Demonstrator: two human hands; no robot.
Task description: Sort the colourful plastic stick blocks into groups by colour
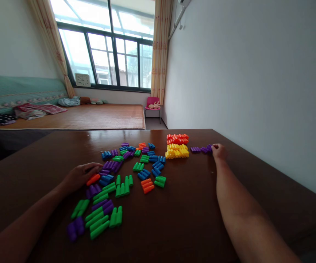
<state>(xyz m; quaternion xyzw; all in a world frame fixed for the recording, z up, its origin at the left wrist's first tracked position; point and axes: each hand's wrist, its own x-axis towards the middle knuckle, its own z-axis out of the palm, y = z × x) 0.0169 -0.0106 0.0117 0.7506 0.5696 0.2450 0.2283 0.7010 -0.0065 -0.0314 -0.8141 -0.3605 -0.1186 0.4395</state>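
Brown tabletop [185,219] occupies the lower half of the frame. Right grip [219,151], right of centre: fingertips at the right-hand end of a purple row [195,149]; whether they pinch it cannot be determined. Left grip [81,174], left of centre: fingers extended, just beside an orange piece [93,179]; contact not determinable. Loose green, blue, purple and orange pieces are spread from centre to lower left. Red stack [177,138] observed immediately above yellow stack [177,151], right of centre. Upper left to upper centre: window [115,60], with clock [83,80] at its lower left corner. Middle left: bed [106,115]. Pink chair [152,100] stands near centre, beyond the tabletop.
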